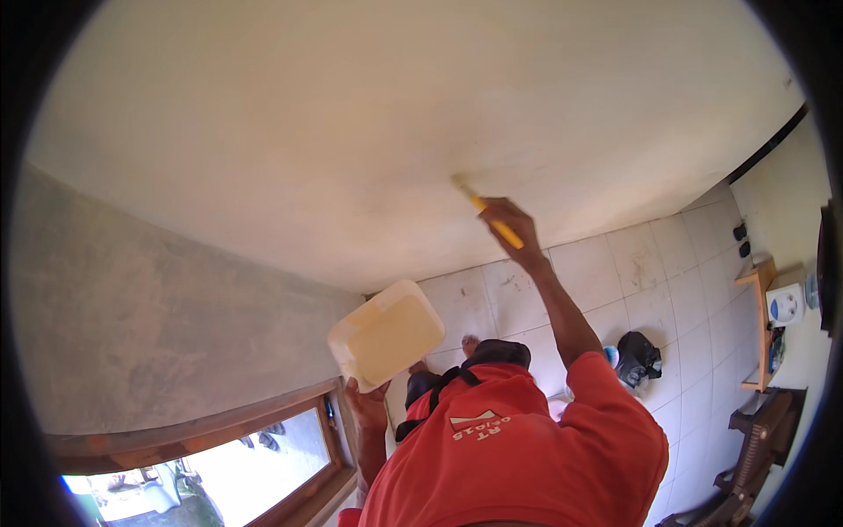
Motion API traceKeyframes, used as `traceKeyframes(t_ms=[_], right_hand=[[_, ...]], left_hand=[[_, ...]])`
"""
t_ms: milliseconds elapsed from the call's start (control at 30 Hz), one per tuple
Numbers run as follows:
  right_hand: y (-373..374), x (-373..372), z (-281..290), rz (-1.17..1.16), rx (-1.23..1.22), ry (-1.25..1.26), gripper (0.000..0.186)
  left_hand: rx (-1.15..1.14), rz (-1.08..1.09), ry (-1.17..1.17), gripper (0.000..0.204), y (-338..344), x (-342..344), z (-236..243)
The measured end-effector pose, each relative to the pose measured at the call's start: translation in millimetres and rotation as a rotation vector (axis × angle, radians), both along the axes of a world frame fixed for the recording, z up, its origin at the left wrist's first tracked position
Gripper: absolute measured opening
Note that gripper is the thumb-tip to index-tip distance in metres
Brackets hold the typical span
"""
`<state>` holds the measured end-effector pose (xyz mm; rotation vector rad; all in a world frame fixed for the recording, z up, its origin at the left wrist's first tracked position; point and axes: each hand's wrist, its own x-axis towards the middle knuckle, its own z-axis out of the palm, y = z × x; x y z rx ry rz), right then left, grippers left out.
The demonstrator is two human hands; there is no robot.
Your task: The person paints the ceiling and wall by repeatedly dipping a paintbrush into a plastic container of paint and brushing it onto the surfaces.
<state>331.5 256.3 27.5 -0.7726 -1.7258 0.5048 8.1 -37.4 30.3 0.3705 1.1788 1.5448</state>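
A paintbrush with a yellow handle is gripped in my right hand, my arm stretched out ahead. Its bristle end meets the pale cream wall, where a faint darker smudge shows around the tip. Lower and to the left, my left hand holds a rectangular cream plastic tub by its near corner. The tub is tilted so its inside faces up, and pale yellowish paint appears to cover its bottom. Most of my left fingers are hidden beneath the tub.
A grey plastered wall stands at left above a wooden window frame. Light floor tiles run below. A black plastic bag lies on them at right, near a wooden shelf and dark wooden furniture.
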Motion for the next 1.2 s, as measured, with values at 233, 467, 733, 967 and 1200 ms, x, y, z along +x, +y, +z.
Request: traceKeyframes(t_ms=[233,467,733,967,1200], right_hand=[[30,100,12,-0.48,0.215,-0.034,0.027],[6,18,-47,-0.449,-0.261,-0.059,0.03],[21,81,-74,-0.404,-0.114,0.487,0.016],[40,65,-79,-0.664,-0.041,0.54,0.019],[-18,-48,-47,-0.14,-0.463,0.495,0.016]], left_hand=[[-0.028,-0.054,0.054,0.068,-3,-2,1],[-0.045,-0.048,0.055,0.071,-3,-2,8],[-0.025,-0.015,0.015,0.071,3,6,17],[-0.003,0.039,0.001,0.066,-4,-2,1],[-0.019,0.011,-0.053,0.065,-15,-17,-40]])
